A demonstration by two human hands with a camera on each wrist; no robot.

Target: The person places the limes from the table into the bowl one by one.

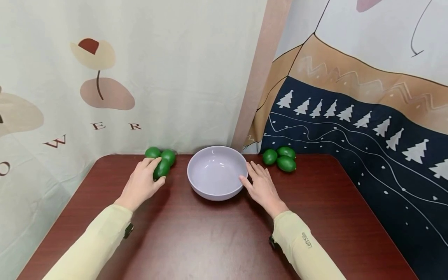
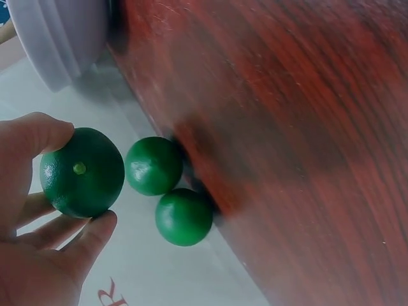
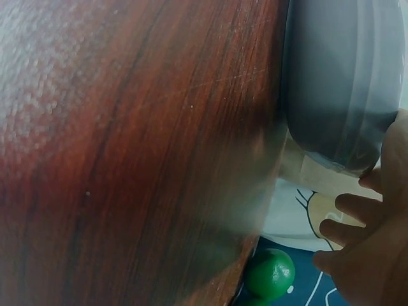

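Note:
My left hand (image 1: pixel 141 183) pinches a green fruit (image 1: pixel 161 168) between thumb and fingers; in the left wrist view the same fruit (image 2: pixel 83 172) shows its stem end. Just behind it lie two more green fruits (image 2: pixel 153 166), touching each other. The lavender bowl (image 1: pixel 217 173) stands upright near the table's back edge, its inside bare. At the bowl's right side, my right hand (image 1: pixel 263 189) touches the rim with its fingers extended. In the right wrist view, the fingers of that hand (image 3: pixel 373 233) are spread beside the bowl's wall (image 3: pixel 338 83).
Three green fruits (image 1: pixel 286 163) lie together at the back right of the brown table (image 1: pixel 196 241), to the right of my right hand. A pale curtain (image 1: pixel 182 77) and a dark blue patterned cloth (image 1: pixel 350 136) hang behind the table's back edge.

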